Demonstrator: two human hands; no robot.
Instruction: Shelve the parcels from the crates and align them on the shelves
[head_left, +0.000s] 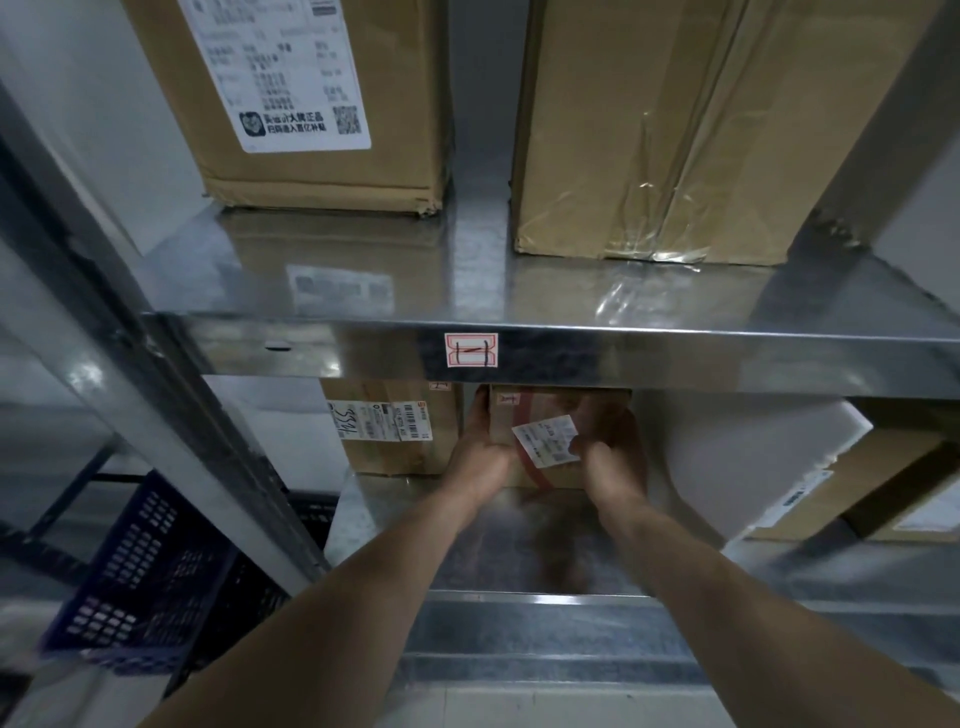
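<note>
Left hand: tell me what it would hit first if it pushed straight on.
The left hand already rests on the small cardboard parcel; past that lies the shelf's back, though depth there is unclear.

Two cardboard boxes (311, 104) (675, 130) are seen on the upper shelf (363, 280). Three more boxes (395, 431) (550, 415) (893, 483) and one white parcel (743, 457) are counted on the lower shelf (519, 545). One blue crate (135, 582) is seen lower left.
</note>
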